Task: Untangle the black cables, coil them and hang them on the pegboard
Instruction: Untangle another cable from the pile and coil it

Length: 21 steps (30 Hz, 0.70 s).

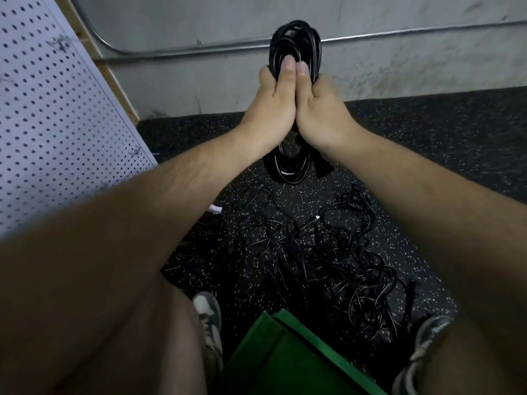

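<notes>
Progress is sitting partway: left hand (275, 101) and right hand (320, 109) are squeezing one coiled cable (296, 27) at its middle, fingers closing around it and thumbs pressing side by side, holding it up off to the right of the pegboard (57, 109). Nothing is hanging on the visible part of the pegboard yet. Lower and right of the pegboard, a big tangle of black cables (328, 252) is lying on the speckled floor (442, 138), needing untangling and coiling, so most of the work is looking undone. No brand, label or readable writing is showing anywhere.
</notes>
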{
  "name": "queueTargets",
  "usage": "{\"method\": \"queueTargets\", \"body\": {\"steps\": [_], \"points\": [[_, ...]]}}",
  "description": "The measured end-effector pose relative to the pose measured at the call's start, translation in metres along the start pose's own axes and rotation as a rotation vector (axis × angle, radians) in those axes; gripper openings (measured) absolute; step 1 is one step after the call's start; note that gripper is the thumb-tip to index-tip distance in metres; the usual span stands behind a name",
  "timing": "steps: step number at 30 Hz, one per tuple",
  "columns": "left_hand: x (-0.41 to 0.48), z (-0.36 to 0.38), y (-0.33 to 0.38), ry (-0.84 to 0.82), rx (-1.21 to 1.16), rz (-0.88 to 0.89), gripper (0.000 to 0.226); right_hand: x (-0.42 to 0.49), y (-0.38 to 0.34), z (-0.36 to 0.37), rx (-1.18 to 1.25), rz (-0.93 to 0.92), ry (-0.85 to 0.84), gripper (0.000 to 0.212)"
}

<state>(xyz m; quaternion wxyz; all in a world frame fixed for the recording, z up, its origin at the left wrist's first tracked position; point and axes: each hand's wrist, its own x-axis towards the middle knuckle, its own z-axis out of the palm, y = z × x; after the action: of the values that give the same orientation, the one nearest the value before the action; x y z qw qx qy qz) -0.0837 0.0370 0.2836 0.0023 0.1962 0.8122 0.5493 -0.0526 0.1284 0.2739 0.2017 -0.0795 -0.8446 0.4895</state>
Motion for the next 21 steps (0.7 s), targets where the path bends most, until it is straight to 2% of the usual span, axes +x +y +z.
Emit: {"method": "queueTargets", "body": {"steps": [5,10,15,19,21], "points": [[0.011,-0.008,-0.02,-0.006,0.037,0.0,0.05,0.001,0.006,0.008,0.096,0.119,-0.075,0.066],[0.007,-0.015,-0.056,-0.018,-0.04,-0.096,0.056,-0.004,0.007,0.027,0.068,0.174,-0.142,0.064],[-0.01,-0.045,-0.088,-0.179,-0.237,-0.322,0.026,-0.016,0.024,0.058,0.216,0.328,-0.257,0.051],[0.006,-0.079,-0.109,-0.3,-0.263,-0.428,0.012,0.0,0.036,0.093,0.402,0.452,-0.242,0.054],[0.012,-0.085,-0.128,-0.317,-0.274,-0.464,0.011,0.007,0.046,0.113,0.476,0.558,-0.254,0.051]]}}
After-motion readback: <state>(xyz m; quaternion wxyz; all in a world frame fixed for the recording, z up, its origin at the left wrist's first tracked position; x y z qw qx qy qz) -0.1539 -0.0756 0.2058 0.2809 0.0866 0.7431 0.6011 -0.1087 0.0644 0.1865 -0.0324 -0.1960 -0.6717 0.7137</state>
